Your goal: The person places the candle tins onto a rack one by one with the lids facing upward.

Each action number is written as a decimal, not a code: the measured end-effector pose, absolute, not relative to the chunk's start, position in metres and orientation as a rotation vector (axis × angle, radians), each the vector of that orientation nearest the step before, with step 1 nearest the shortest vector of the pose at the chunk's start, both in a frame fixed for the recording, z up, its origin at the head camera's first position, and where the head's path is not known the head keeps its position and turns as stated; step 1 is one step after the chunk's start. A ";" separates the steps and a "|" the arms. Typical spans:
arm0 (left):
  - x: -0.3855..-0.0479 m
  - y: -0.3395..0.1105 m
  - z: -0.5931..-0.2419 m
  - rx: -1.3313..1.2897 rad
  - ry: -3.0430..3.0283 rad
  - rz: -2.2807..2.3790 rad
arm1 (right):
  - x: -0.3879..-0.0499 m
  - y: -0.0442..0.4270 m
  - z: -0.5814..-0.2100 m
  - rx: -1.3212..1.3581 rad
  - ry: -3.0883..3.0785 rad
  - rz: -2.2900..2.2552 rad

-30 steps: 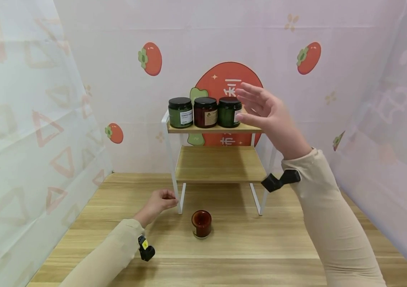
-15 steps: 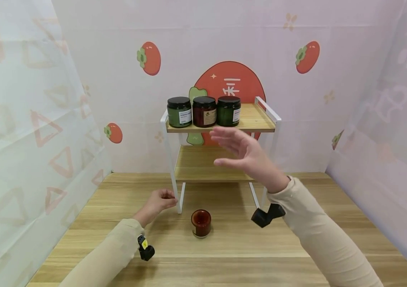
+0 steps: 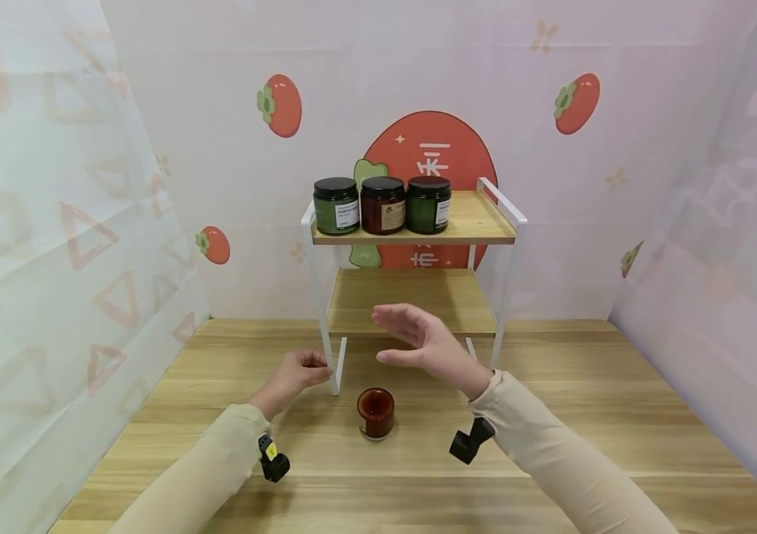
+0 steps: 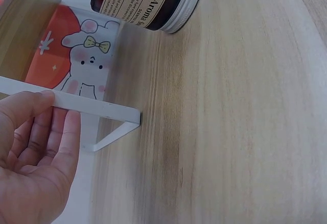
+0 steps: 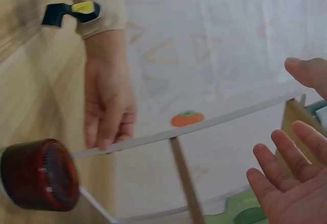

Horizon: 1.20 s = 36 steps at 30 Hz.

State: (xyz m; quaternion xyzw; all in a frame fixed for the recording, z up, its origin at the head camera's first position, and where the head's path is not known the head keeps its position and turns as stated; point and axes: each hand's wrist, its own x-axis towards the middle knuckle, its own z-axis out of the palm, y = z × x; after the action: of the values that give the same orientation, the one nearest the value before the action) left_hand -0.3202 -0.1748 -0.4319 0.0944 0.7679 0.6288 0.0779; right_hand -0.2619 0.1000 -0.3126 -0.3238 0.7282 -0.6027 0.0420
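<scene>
My left hand (image 3: 294, 380) pinches the white metal leg (image 4: 97, 105) of a two-tier rack near its foot, thumb on one side and fingers on the other. My right hand (image 3: 430, 350) is in the air in front of the lower shelf (image 3: 411, 297), thumb and fingers spread apart, holding nothing. Below it, a dark red glass candle jar (image 3: 377, 419) stands on the table in front of the rack. The left wrist view shows its "Aroma" label (image 4: 140, 2), with a silver band at the end on the table.
On the rack's upper shelf (image 3: 478, 222), toward the left, stand a green jar (image 3: 336, 208), a dark red jar (image 3: 382, 208) and a darker green jar (image 3: 428, 208), all black-lidded. A printed cloth backdrop (image 3: 518, 163) hangs behind the wooden table (image 3: 485, 482).
My right hand has come down and to the left, from beside the rightmost jar on the upper shelf to above the lone jar. My left hand stays on the leg.
</scene>
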 end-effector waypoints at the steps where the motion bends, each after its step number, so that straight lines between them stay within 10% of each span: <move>1: -0.320 -0.175 -0.432 0.282 2.301 1.882 | -0.263 0.099 -0.318 -0.980 2.236 -1.836; 36: -0.318 -0.173 -0.431 0.272 2.316 1.899 | -0.279 0.098 -0.427 -0.734 2.324 -1.542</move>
State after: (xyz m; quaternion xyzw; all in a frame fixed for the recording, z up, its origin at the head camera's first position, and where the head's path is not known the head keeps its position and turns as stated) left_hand -0.3185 -0.1728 -0.4310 0.0902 0.7684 0.6300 0.0670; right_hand -0.2786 0.0976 -0.4266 -0.2525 0.7991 -0.5302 0.1286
